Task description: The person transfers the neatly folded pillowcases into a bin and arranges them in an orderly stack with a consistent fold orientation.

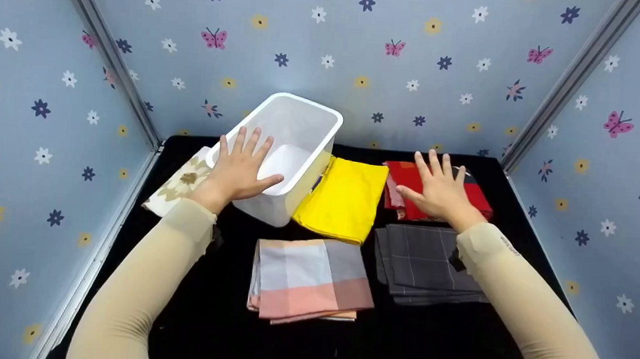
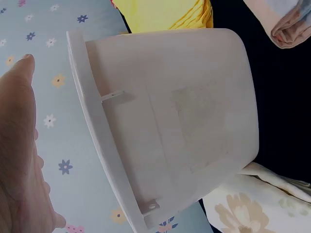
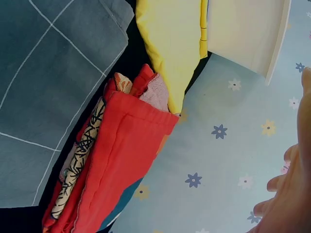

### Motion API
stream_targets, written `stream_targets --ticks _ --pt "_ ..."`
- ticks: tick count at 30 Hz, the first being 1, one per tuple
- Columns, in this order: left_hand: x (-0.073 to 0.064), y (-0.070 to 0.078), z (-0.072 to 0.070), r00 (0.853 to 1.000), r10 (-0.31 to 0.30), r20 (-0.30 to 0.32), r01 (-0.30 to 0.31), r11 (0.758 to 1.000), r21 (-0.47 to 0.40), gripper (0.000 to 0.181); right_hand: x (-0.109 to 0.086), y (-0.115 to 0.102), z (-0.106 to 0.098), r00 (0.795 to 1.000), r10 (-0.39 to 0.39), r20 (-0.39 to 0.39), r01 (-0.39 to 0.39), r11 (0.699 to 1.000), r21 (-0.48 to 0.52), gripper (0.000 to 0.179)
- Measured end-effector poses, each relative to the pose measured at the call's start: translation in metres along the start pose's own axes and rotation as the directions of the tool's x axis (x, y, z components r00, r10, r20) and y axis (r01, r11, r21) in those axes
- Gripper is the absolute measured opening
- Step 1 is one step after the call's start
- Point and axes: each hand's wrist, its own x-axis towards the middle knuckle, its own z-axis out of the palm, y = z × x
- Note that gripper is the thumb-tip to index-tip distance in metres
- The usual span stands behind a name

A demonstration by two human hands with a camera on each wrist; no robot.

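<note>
My left hand [image 1: 240, 168] is spread with straight fingers above the white plastic bin [image 1: 332, 125], overlapping its near left rim in the head view. In the left wrist view the bin [image 2: 165, 111] stands apart from the hand [image 2: 22, 155]. My right hand [image 1: 440, 191], fingers also spread, hovers over a folded red cloth [image 1: 479, 202] at the back right. That red cloth [image 3: 129, 141] shows a patterned layer along its side in the right wrist view. Neither hand holds anything. A folded dark grey checked cloth [image 1: 426, 266] lies beneath the right wrist.
Right of the bin lies a folded yellow cloth [image 1: 347, 198]. A white floral cloth [image 1: 175, 189] sits at its left, and a folded plaid cloth [image 1: 307, 280] lies front and centre. Flower-patterned walls [image 1: 318, 38] enclose the black table surface [image 1: 240, 348].
</note>
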Motion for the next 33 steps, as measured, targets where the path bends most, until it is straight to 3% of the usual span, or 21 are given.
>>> stream_targets --ticks 19,33 --pt "-0.014 0.001 0.0 0.999 0.031 -0.018 -0.031 0.999 -0.031 0.098 -0.009 -0.016 0.007 0.998 -0.056 0.003 0.055 0.998 0.008 0.103" --pt "-0.019 0.008 -0.003 0.991 0.126 -0.048 -0.128 0.991 -0.049 0.096 -0.016 -0.025 0.01 0.993 -0.12 -0.008 0.12 0.991 0.053 0.103"
